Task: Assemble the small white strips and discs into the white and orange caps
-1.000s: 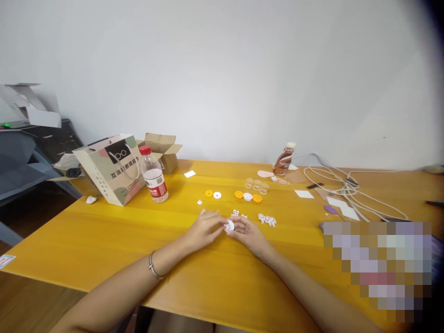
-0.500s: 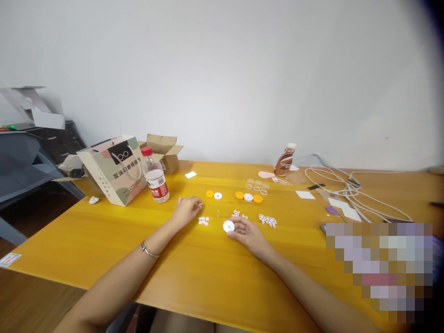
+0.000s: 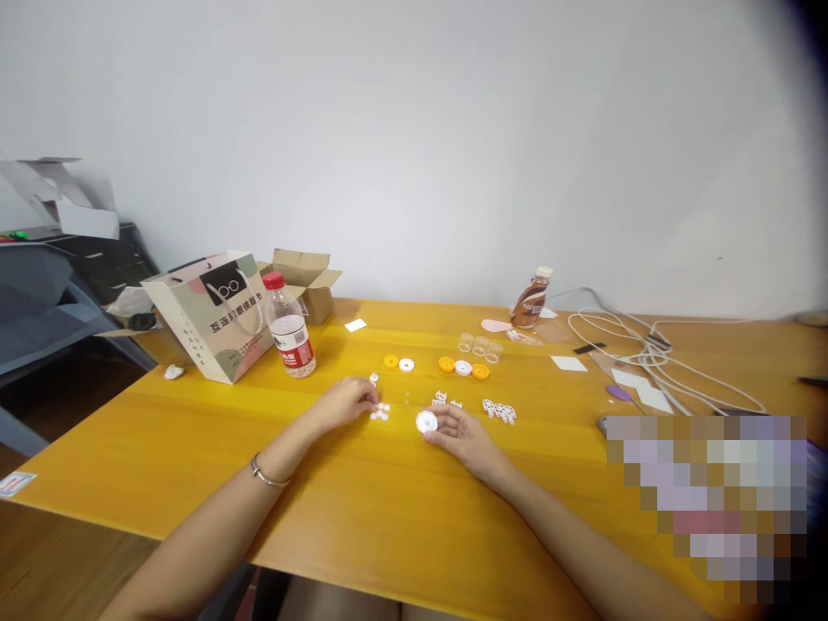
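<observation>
My right hand [image 3: 462,432] rests on the yellow table [image 3: 194,431] and pinches a small white round disc [image 3: 426,422] at its fingertips. My left hand [image 3: 346,401] lies to its left with fingers curled, its tips touching a cluster of small white round pieces [image 3: 380,414]. Whether it grips one of them is hidden. A tiny white piece [image 3: 373,377] lies just beyond it. A metal bracelet [image 3: 268,476] sits on my left wrist.
Behind the hands lie yellow and white discs [image 3: 461,367], white cut-out pieces [image 3: 498,410] and clear small cups [image 3: 479,346]. A water bottle [image 3: 288,327], a paper bag [image 3: 213,313] and a cardboard box [image 3: 304,280] stand at the back left. A brown drink bottle [image 3: 531,298] and cables [image 3: 647,349] lie at the right.
My left hand left the white disc, reached out left toward the tiny piece, then drew back to the cluster of small white pieces. My right hand kept the disc and stayed.
</observation>
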Demonstrator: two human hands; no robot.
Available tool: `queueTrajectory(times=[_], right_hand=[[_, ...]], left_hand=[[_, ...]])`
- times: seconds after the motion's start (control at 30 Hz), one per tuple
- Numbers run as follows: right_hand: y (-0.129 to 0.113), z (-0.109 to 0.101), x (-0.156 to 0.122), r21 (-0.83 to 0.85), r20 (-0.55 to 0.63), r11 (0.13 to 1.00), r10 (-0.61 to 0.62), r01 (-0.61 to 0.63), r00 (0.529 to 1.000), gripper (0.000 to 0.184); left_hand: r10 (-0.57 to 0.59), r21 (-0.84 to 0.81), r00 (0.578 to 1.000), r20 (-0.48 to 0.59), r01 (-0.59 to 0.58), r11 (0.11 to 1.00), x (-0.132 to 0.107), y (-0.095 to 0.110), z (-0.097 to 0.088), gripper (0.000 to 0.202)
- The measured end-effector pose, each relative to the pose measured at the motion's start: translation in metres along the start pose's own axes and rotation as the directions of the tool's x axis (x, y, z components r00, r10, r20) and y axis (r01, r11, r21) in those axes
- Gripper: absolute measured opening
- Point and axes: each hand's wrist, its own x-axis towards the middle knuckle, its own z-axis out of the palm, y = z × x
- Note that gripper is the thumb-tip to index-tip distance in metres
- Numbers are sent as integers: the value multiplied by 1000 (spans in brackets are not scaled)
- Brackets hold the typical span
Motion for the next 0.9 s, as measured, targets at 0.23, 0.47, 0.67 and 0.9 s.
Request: queueTrajectory(times=[0.23,0.47,0.67,0.9], right_hand=[[0,-1,0,8,-1,1000,7,-7,1000,40],[-3,0,0,13,-14,1000,1,-1,1000,40],[1,0,2,25,-19,1000,-8,8,1000,39],[7,1,4,87,-45,994,-64,68,997,38]], left_hand=[[41,162,995,-89,-27,987,-2,6,3,16],[-25,-269,993,-117,-7,963,-2,25,10,18],[-52,-407,976,-210,-39,913,-3,47,24,19],[-35,-494,964,-264,-104,863,-2,66,37,12]])
